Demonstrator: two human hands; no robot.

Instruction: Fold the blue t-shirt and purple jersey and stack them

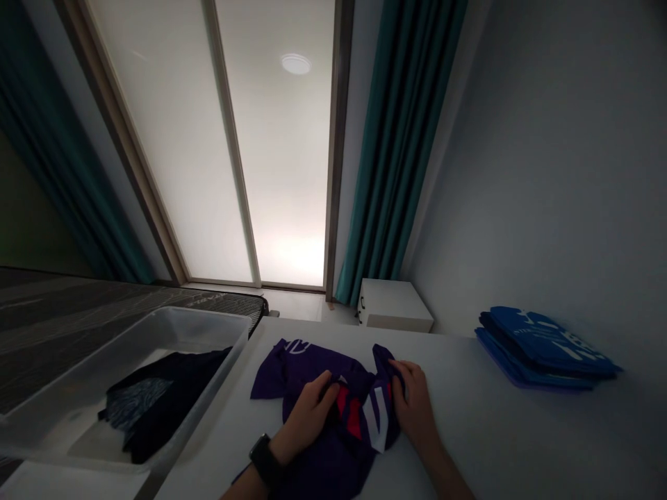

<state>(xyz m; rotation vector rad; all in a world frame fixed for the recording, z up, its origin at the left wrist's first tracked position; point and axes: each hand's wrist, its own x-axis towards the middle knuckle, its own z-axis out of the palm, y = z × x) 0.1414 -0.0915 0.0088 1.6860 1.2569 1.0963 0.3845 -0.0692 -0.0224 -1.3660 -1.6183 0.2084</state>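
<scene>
A purple shirt point(333, 458) with red and white print lies crumpled on the white table point(469, 444). My left hand point(311, 410) grips its cloth near the middle, thumb and fingers pinched together beside the red patch. On the right, my right hand point(411, 397) is closed on a bunched edge of the same shirt, next to the white print. Part of the cloth rises between both hands. The shirt's near end runs out at the bottom of the view, partly behind my left forearm, which wears a dark watch point(265, 460).
Left of the table stands a translucent plastic bin point(208, 321) holding dark clothing point(171, 396). A stack of folded blue garments point(547, 347) sits at the table's right, by the wall. Beyond the far edge are a white cabinet point(396, 302), teal curtains point(401, 153) and glazed sliding doors point(281, 173).
</scene>
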